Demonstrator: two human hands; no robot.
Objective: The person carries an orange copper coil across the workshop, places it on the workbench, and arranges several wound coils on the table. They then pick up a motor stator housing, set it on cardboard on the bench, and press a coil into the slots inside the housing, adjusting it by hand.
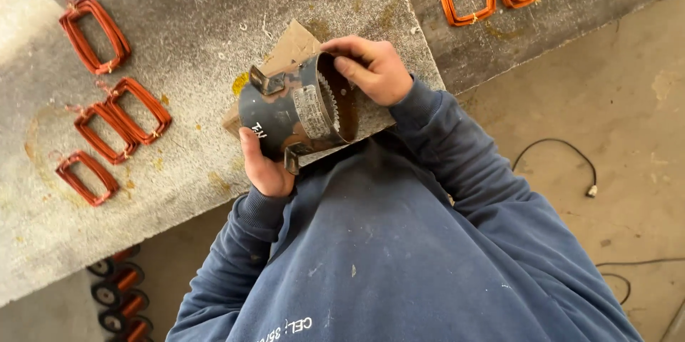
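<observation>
Dark cylindrical motor stator housing (slotted inside) lies sideways over cardboard.

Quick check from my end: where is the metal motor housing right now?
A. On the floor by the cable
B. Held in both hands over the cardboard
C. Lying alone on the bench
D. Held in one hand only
B: the left hand grips the metal motor housing from below and the right hand holds its toothed rim, above the cardboard.

Both hands grip a dark metal motor stator housing over the concrete bench, left hand beneath, right hand at its toothed opening, copper coils nearby.
</observation>
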